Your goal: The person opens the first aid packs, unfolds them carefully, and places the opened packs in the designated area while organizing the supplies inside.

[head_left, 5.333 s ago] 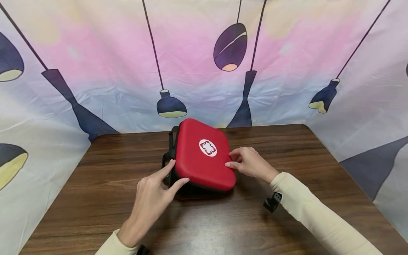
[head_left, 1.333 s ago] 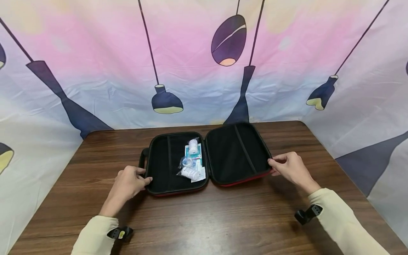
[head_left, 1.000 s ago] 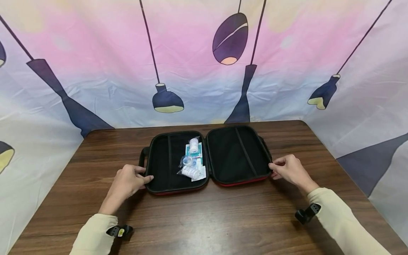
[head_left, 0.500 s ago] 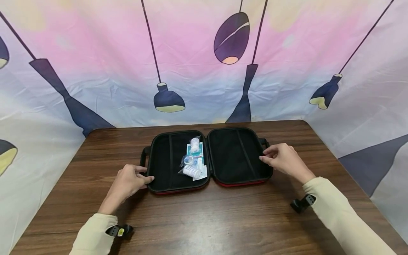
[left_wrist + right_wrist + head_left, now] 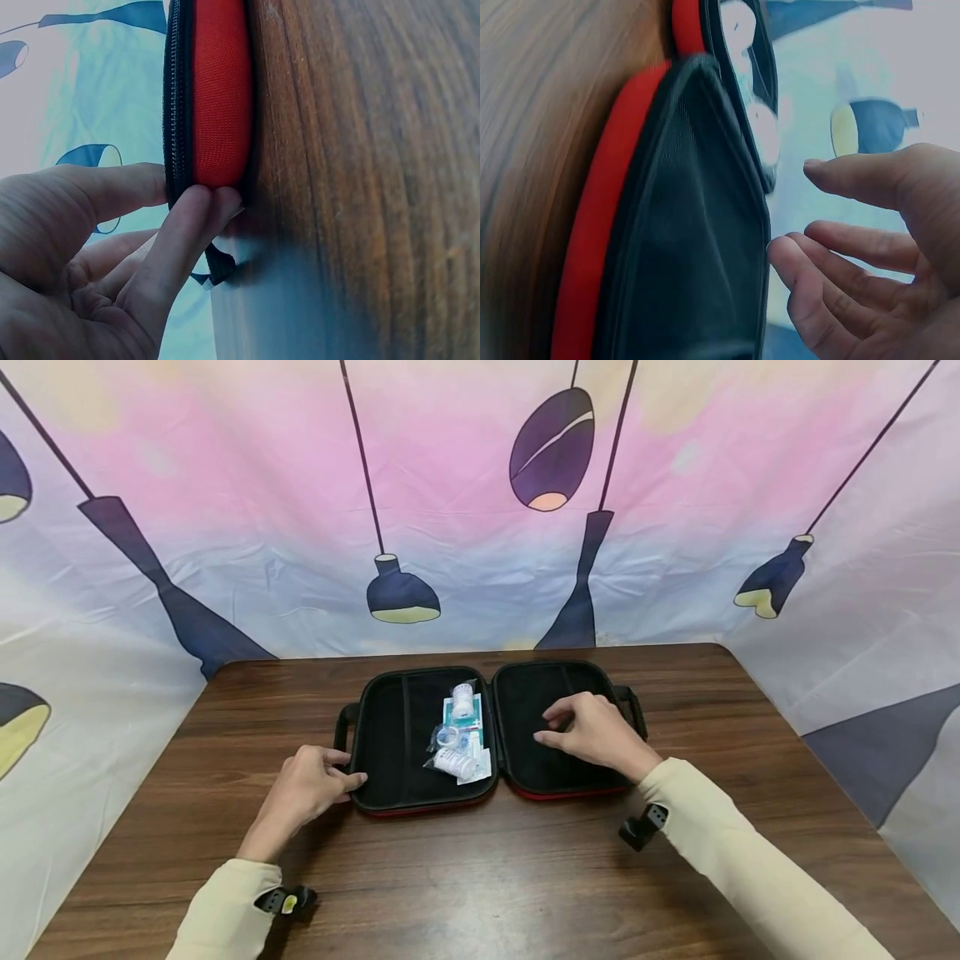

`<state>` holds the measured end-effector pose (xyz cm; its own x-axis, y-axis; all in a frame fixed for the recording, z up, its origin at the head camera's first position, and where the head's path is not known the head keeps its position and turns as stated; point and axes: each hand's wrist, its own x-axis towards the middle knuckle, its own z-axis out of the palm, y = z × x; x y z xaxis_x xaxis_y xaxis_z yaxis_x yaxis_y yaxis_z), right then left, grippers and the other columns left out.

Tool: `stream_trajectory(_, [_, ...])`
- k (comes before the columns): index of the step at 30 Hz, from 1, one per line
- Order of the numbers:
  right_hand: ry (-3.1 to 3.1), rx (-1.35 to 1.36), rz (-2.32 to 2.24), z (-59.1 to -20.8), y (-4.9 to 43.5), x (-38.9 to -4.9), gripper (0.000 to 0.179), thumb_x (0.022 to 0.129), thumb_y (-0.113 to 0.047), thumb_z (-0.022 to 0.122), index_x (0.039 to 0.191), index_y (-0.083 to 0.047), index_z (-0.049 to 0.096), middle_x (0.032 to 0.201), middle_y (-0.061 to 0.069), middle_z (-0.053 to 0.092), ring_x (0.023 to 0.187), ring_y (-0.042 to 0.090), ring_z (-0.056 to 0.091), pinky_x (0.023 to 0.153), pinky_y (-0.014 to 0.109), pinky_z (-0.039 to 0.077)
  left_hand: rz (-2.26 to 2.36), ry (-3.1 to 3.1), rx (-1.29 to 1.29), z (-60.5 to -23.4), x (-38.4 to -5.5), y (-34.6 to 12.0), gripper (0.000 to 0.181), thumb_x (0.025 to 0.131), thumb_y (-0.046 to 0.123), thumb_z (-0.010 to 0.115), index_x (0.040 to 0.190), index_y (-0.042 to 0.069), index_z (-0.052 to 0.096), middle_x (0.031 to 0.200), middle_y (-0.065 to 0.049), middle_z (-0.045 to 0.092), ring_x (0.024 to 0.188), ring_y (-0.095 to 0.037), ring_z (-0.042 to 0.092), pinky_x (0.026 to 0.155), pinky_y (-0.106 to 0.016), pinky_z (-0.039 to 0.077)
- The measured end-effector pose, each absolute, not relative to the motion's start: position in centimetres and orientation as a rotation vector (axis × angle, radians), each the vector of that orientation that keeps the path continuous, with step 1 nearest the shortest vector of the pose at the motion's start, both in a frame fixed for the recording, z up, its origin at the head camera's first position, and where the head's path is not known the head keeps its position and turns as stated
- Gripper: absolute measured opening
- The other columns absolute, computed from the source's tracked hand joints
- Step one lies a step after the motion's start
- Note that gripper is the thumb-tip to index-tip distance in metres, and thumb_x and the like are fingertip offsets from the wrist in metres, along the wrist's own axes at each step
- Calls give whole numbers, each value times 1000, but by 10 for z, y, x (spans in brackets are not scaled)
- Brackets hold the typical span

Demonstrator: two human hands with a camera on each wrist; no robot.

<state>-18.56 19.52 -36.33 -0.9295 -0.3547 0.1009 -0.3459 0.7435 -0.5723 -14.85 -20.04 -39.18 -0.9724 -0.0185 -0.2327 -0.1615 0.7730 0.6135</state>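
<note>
A red first-aid case (image 5: 381, 735) lies unfolded on the table, its black lining facing up. My left hand (image 5: 303, 789) pinches its near left corner; in the left wrist view the thumb is on the zipped rim and the fingertips press the red side (image 5: 222, 97). Over the right half (image 5: 521, 760) hovers my right hand (image 5: 596, 735), fingers loosely bent and apart, nothing between them. In the left half sit a white bottle (image 5: 462, 700) in clear wrap, a small round roll (image 5: 447, 737), a second white wrapped piece (image 5: 453, 763) and flat packets (image 5: 475, 767).
Black handles stick out at both ends of the case, one at the left (image 5: 343, 727) and one at the right (image 5: 634, 710). The dark wooden table (image 5: 450, 885) reaches back to a cloth backdrop (image 5: 300, 510) printed with lamps.
The case has gone from closed to lying unfolded. My right hand has let go of the right half's edge and moved left over it. My left hand keeps its corner.
</note>
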Motion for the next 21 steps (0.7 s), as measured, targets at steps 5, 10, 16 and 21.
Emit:
stream_trajectory(5, [2881, -652, -951, -366, 167, -185, 38, 87, -33, 82, 112, -5, 76, 101, 4, 74, 81, 13, 68, 74, 37, 57, 976, 2757, -146, -391, -149, -200, 57, 94, 23, 75, 136, -10, 57, 73, -3, 73, 71, -18, 73, 61, -33, 53])
stream_trajectory(10, [2847, -713, -938, -371, 144, -182, 40, 86, -34, 83, 112, -4, 76, 104, 5, 73, 92, 20, 70, 78, 37, 57, 968, 2759, -144, -390, -149, -200, 57, 94, 24, 75, 135, -11, 57, 73, -2, 73, 71, -19, 73, 62, -34, 52])
stream_trajectory(16, [2834, -751, -906, -379, 123, -179, 43, 85, -36, 84, 112, -3, 76, 109, 7, 74, 84, 15, 68, 77, 33, 56, 970, 2752, -150, -391, -149, -200, 57, 94, 24, 75, 136, -10, 57, 74, -3, 73, 71, -18, 73, 64, -35, 54])
stream_trajectory(21, [2822, -786, -881, -386, 110, -179, 43, 85, -38, 83, 111, -4, 76, 110, 8, 74, 63, 8, 56, 60, 26, 46, 972, 2760, -151, -391, -149, -200, 56, 94, 24, 74, 135, -10, 58, 72, -1, 73, 71, -17, 73, 61, -32, 51])
